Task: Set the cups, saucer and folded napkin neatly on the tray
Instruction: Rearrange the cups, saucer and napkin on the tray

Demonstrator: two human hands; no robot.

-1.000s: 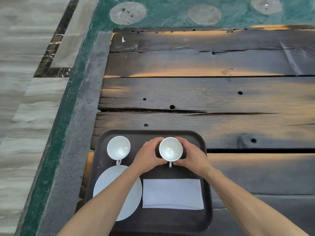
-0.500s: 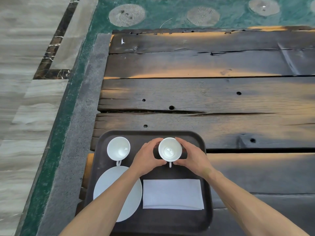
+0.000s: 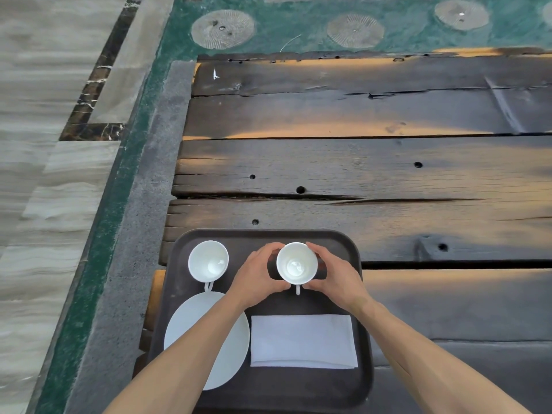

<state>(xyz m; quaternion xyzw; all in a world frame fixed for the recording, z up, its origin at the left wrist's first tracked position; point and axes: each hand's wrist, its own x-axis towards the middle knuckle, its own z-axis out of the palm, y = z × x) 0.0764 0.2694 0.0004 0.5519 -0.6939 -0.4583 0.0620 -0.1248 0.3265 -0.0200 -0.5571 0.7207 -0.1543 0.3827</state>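
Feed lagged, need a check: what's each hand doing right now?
Left hand: fingers curled round the right-hand cup, holding it.
Right hand: curled round the same cup from the other side.

Soft, dim daylight with no hard shadows. Warm orange patches streak the planks [image 3: 358, 121], strongest from 12 to 3 o'clock, while the dark wood between them is sheened. The cups [image 3: 296, 262] and saucer [image 3: 191, 324] are the brightest spots, each cup bottom showing a small glare point. The tray [image 3: 298, 389] at 6 o'clock reads almost black. Focus is sharp centrally; the floor [image 3: 35, 174] at 9 o'clock smears slightly, and straight edges bow outward toward the corners.
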